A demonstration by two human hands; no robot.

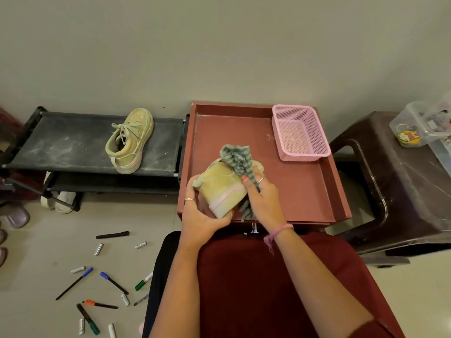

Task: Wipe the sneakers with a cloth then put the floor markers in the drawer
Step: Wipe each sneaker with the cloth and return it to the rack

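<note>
My left hand (200, 215) grips the heel of a beige sneaker (222, 189) held over the red cabinet top (305, 191). My right hand (262, 198) holds a grey checked cloth (236, 157) against the sneaker's side, the cloth draped over its upper. The second beige sneaker (130, 140) lies on its side on the black shoe rack (68, 142) to the left. Several markers (112, 234) and loose caps lie scattered on the floor at lower left. A metal drawer handle (253, 229) shows below the cabinet's front edge; the drawer front is hidden by my lap.
A pink plastic basket (301, 132) sits at the cabinet top's back right. A dark brown plastic stool (402, 181) stands to the right with a clear container (424, 123) on it. White slippers (58, 201) sit under the rack. Wall behind.
</note>
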